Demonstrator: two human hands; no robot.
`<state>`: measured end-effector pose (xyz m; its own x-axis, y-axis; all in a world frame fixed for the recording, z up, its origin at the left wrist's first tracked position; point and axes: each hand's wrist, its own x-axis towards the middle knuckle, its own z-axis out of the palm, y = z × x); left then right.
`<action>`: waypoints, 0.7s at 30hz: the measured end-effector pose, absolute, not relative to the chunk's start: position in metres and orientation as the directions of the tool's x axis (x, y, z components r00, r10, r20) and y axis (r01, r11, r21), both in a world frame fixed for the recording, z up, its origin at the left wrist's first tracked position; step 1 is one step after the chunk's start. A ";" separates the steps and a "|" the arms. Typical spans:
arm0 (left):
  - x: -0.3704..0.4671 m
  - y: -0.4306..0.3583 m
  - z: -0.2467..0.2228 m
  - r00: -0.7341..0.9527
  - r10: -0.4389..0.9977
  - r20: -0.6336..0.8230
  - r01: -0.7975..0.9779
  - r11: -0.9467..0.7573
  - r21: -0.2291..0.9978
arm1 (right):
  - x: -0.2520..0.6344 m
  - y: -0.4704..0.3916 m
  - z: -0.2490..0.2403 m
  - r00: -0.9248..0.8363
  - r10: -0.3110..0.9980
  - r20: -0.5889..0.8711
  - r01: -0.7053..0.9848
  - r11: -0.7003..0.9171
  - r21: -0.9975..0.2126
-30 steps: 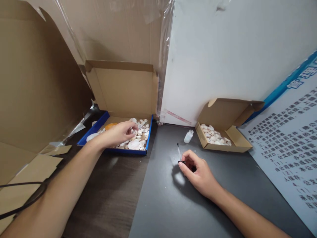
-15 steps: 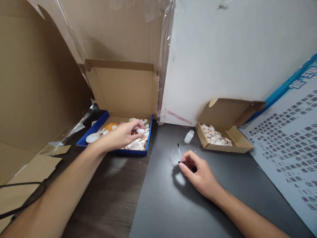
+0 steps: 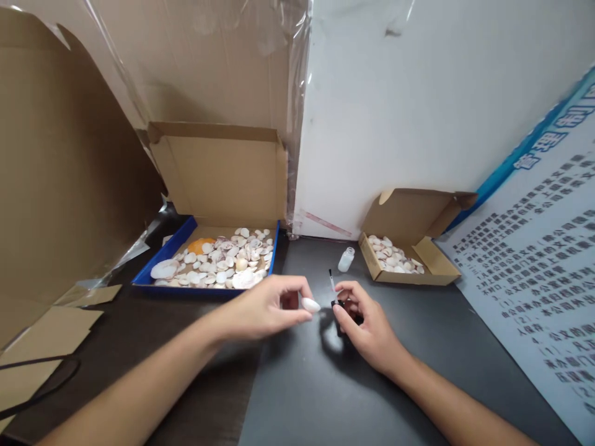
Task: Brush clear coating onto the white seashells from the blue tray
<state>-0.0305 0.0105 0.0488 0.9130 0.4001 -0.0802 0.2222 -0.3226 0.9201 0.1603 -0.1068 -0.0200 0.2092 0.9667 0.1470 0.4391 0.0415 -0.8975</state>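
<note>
Pinched between thumb and fingers of my left hand is a white shell, held above the dark table. My right hand grips a small brush by its black cap, and the thin brush stem points up. The two hands are close but apart. Behind my right hand stands a small glass bottle without a cap, with whitish contents. A blue-edged box full of shells lies behind my left hand. At the right, a smaller cardboard box also holds shells.
Cardboard panels stand at the left and back, with flat cardboard pieces and a black cable at the left edge. A white board rises behind the bottle. A printed poster leans along the right.
My left hand has moved right and nearer, away from the blue-edged box, carrying the white shell beside the brush. My right hand still holds the brush. The view has shifted slightly.
</note>
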 end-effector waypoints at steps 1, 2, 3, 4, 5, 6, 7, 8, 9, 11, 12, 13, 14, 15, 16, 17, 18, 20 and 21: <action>-0.027 0.005 0.044 0.920 0.380 -0.095 0.203 -0.257 0.945 | 0.161 -0.106 -0.020 0.210 0.966 0.150 0.436 0.045 -0.899; -0.024 0.001 0.039 0.925 0.363 -0.111 0.193 -0.199 0.961 | 0.163 -0.106 -0.021 0.211 0.965 0.153 0.437 0.047 -0.898; -0.021 -0.002 0.035 0.928 0.353 -0.119 0.187 -0.164 0.969 | 0.164 -0.105 -0.021 0.212 0.964 0.157 0.444 0.048 -0.895; -0.020 -0.004 0.030 0.928 0.354 -0.114 0.174 -0.143 0.974 | 0.166 -0.105 -0.022 0.218 0.962 0.162 0.455 0.047 -0.889; -0.018 -0.004 0.026 0.929 0.353 -0.108 0.165 -0.138 0.977 | 0.167 -0.104 -0.022 0.227 0.959 0.169 0.469 0.044 -0.882; -0.018 -0.003 0.022 0.929 0.358 -0.096 0.157 -0.143 0.977 | 0.168 -0.104 -0.023 0.240 0.954 0.179 0.485 0.042 -0.874; -0.017 -0.002 0.018 0.927 0.363 -0.088 0.153 -0.154 0.976 | 0.170 -0.104 -0.023 0.253 0.948 0.194 0.502 0.042 -0.864; -0.017 0.000 0.015 0.927 0.364 -0.090 0.160 -0.169 0.973 | 0.172 -0.103 -0.023 0.264 0.941 0.214 0.523 0.047 -0.851; -0.017 0.002 0.012 0.926 0.364 -0.097 0.174 -0.184 0.967 | 0.174 -0.103 -0.022 0.268 0.932 0.244 0.550 0.059 -0.833; -0.017 0.004 0.008 0.924 0.359 -0.134 0.218 -0.204 0.954 | 0.181 -0.103 -0.017 0.259 0.908 0.328 0.628 0.100 -0.771; -0.017 0.005 0.006 0.922 0.355 -0.157 0.240 -0.203 0.949 | 0.186 -0.103 -0.011 0.242 0.896 0.373 0.677 0.119 -0.726; -0.017 0.005 0.005 0.920 0.350 -0.177 0.257 -0.197 0.946 | 0.192 -0.101 -0.003 0.230 0.881 0.413 0.722 0.130 -0.680; -0.017 0.005 0.004 0.919 0.345 -0.191 0.268 -0.191 0.944 | 0.198 -0.099 0.007 0.213 0.877 0.431 0.758 0.130 -0.639; -0.017 0.005 0.003 0.920 0.338 -0.199 0.273 -0.189 0.943 | 0.205 -0.096 0.018 0.222 0.878 0.423 0.789 0.094 -0.608; -0.017 0.005 0.003 0.922 0.332 -0.199 0.273 -0.193 0.943 | 0.210 -0.092 0.031 0.264 0.879 0.397 0.805 0.025 -0.592; -0.017 0.005 0.002 0.924 0.328 -0.194 0.268 -0.199 0.943 | 0.216 -0.087 0.044 0.306 0.873 0.380 0.807 -0.025 -0.591; -0.017 0.005 0.002 0.927 0.326 -0.188 0.262 -0.203 0.943 | 0.220 -0.080 0.057 0.322 0.878 0.355 0.812 -0.063 -0.580; -0.018 0.005 0.001 0.929 0.323 -0.182 0.256 -0.204 0.945 | 0.225 -0.068 0.078 0.328 0.874 0.358 0.823 -0.079 -0.562; -0.018 0.006 0.001 0.929 0.325 -0.178 0.254 -0.209 0.944 | 0.226 -0.062 0.085 0.343 0.865 0.365 0.822 -0.089 -0.562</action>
<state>-0.0182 0.0057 0.0013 0.9288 0.3253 -0.1778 0.2539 -0.2086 0.9445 0.2257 -0.0620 0.0854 0.3430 0.8654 0.3652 0.8224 -0.0888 -0.5620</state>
